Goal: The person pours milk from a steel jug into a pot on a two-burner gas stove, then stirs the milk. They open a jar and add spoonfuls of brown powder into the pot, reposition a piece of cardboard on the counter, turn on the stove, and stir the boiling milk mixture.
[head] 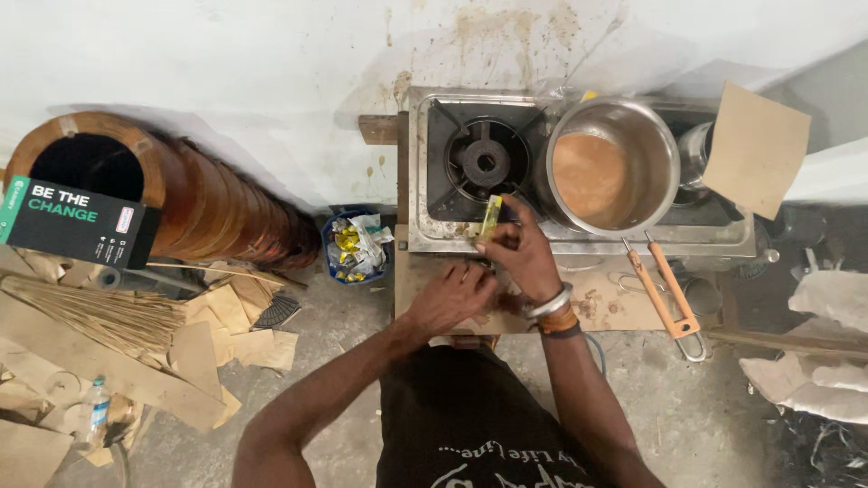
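Observation:
My right hand (523, 256) holds a small yellow lighter (490, 217) upright at the front edge of a steel gas stove (421, 181). My left hand (450, 298) rests just below it, at the stove's front panel, fingers curled; what they touch is hidden. The left burner (486, 163) is bare and unlit. On the right burner stands a steel pot (615, 163) filled with a light brown liquid.
Orange-handled tongs (667, 294) lie on the stand right of my hands. A blue bin of wrappers (357, 248) sits left of the stove. A brown drum (181, 194), a black box, a broom and cardboard scraps fill the left floor. Cardboard (755, 149) leans at the right.

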`<state>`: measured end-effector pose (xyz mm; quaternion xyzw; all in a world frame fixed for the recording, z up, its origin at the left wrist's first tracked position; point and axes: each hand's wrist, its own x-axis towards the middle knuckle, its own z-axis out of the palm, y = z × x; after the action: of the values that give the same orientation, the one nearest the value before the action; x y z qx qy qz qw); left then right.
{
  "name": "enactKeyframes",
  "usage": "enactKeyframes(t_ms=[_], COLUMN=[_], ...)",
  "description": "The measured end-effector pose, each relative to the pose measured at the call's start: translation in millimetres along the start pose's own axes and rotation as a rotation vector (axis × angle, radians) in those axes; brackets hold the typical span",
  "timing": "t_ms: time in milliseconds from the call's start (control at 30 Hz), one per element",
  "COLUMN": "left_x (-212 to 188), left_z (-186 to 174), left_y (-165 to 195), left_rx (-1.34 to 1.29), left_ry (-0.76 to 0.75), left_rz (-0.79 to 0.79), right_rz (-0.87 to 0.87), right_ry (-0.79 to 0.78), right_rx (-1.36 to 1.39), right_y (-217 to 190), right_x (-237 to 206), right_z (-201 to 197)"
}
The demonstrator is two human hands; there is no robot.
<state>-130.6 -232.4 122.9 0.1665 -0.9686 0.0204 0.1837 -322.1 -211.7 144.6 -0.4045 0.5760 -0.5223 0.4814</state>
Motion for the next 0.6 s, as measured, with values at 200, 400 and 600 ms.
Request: enactKeyframes(t_ms=[200, 400, 600], left_x=[17, 22, 16], left_z=[18, 38, 56], left_y=[9, 16, 5], left_rx=[0.072, 0.186, 0.041], left_ry=[-0.078, -0.041, -0.059], left_rz=[0.101, 0.109, 0.043], right_rz=[0.154, 0.155, 0.247], right_ry=[0.066, 0.08, 0.127], right_rx=[-0.079, -0.314, -0.368], right_y=[-15, -42, -54], right_x=[31, 34, 36], right_z=[16, 27, 34])
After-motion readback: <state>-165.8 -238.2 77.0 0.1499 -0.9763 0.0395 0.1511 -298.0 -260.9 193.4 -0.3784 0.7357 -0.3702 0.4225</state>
